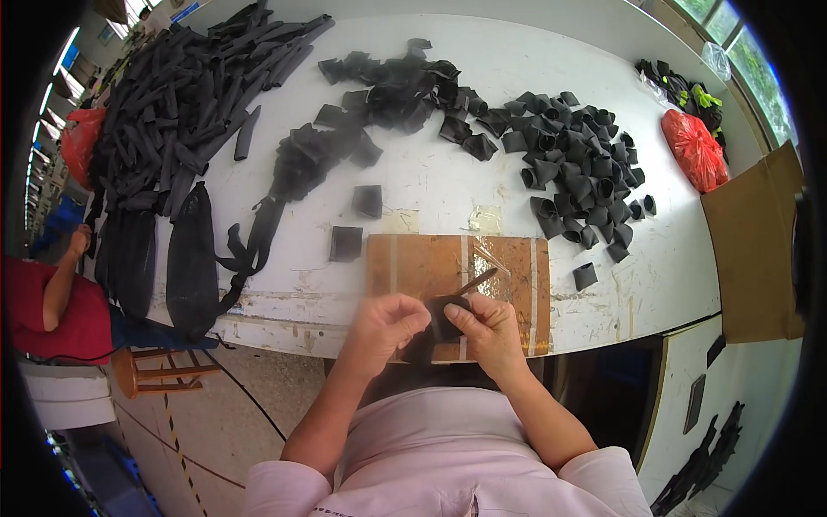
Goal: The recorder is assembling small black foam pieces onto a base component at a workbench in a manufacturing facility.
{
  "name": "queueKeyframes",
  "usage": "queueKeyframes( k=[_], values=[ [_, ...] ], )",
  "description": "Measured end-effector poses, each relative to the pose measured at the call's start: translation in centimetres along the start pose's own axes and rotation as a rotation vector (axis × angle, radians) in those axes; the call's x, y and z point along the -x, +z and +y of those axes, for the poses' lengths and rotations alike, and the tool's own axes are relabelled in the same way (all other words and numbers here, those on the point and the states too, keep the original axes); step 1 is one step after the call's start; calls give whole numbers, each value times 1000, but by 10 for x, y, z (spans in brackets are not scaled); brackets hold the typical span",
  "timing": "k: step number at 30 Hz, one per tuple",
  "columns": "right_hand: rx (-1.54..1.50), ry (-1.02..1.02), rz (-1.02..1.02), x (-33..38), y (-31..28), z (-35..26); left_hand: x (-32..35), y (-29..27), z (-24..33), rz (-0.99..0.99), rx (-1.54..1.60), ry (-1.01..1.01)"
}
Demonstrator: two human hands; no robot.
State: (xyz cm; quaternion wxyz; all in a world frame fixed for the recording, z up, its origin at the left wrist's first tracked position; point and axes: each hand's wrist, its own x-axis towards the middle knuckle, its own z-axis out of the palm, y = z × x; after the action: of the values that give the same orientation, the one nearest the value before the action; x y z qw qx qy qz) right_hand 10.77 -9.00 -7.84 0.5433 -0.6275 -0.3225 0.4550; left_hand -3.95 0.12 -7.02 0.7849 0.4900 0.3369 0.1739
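Close to the table's front edge, a small black fabric piece (441, 327) is held between my hands above a brown board (413, 258) with clear tape strips. My left hand (386, 329) pinches at its left side, thumb against fingertips. On the other side my right hand (489, 334) grips the piece, thumb pressed on top. A thin dark stick-like thing (480, 280) juts up and to the right beside the right hand; its lower end is hidden and its kind is unclear. Two flat black fabric squares (346, 244) lie left of the board.
Short black tube-like pieces (577, 164) are heaped at right, and loose black fabric pieces (401, 90) spread across the middle. Long black strips (189, 95) pile up at left. A red bag (694, 151) and cardboard (754, 246) stand right. A person in red (56, 302) sits at far left.
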Motion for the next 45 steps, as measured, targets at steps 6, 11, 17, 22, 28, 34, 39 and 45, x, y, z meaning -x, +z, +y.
queueKeyframes(
  k=[6, 11, 17, 22, 28, 34, 39, 45],
  values=[
    [-326, 196, -79, 1, -6, -9, -2, 12, 3, 149, 109, 17],
    [-440, 268, -141, 3, -10, -20, -3, 11, 3, 36, 145, -56],
    [-348, 304, -180, 4, -13, -19, -2, 9, 1, -2, 105, -87],
    [797, -276, 318, 10, -7, -7, 2, 23, 0, 155, -38, 21],
    [363, -516, 101, 24, -10, -21, 13, 55, 9, 157, -247, 230],
    [796, -776, 229, 20, -1, -23, 7, 70, -18, 619, -660, 767],
    [732, -707, 334, 14, -9, -17, 8, 62, 11, 248, 474, 62],
    [-594, 16, -141, 22, -18, -32, 17, 72, 22, 176, 295, 224]
  ],
)
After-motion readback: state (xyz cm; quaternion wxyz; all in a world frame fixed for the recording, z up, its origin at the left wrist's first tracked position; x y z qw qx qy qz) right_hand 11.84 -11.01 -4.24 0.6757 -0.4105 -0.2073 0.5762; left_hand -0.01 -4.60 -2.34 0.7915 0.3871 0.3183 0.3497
